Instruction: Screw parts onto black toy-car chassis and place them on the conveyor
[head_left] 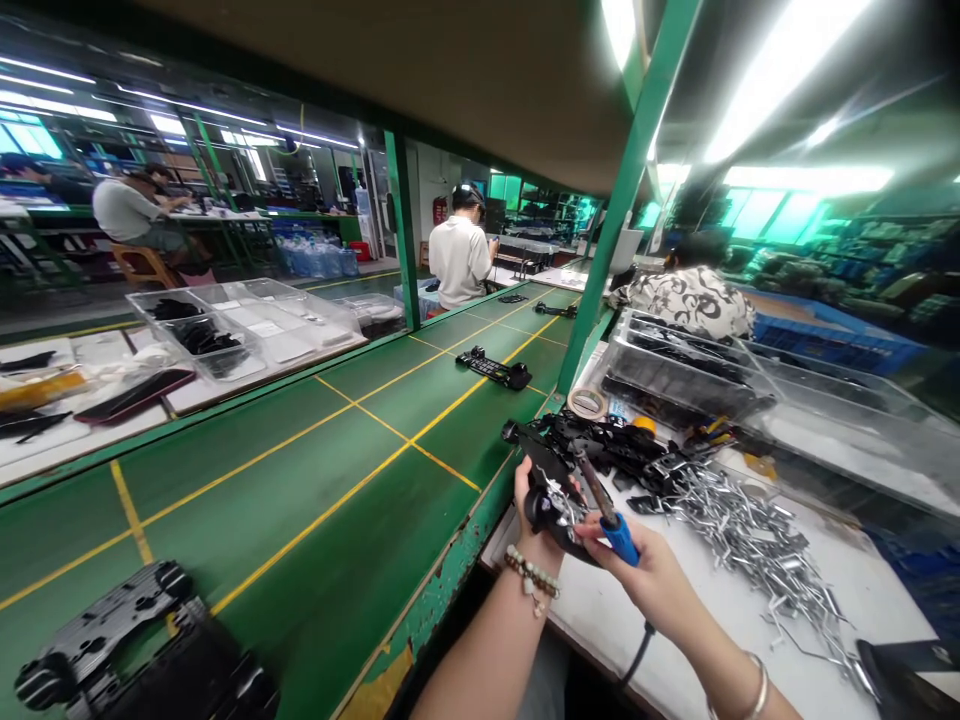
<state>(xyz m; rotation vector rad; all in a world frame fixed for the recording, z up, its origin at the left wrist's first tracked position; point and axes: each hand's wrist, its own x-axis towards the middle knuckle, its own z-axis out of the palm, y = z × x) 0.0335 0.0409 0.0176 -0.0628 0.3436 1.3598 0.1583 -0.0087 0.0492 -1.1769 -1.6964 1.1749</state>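
Note:
My left hand [534,530], with a beaded bracelet on its wrist, is wrapped around a black plastic toy-car chassis [551,465]. The chassis is tilted up above the right edge of the green belt, with a wheel at its far end and pale wires or bits of metal near my fingers. My right hand [649,575] grips the blue handle of a soldering iron [619,538]. Its metal shaft points up and away, beside the chassis, and a dark cord hangs below. Whether the tip touches anything, I cannot tell.
Bent metal rods [750,550] and black parts [622,445] lie piled on the white bench [600,620] at right, near a tape roll [587,402] and clear bins [675,370]. More chassis [491,368] sit on the green conveyor belt [300,500]. A green post [611,230] rises ahead. Co-workers sit beyond.

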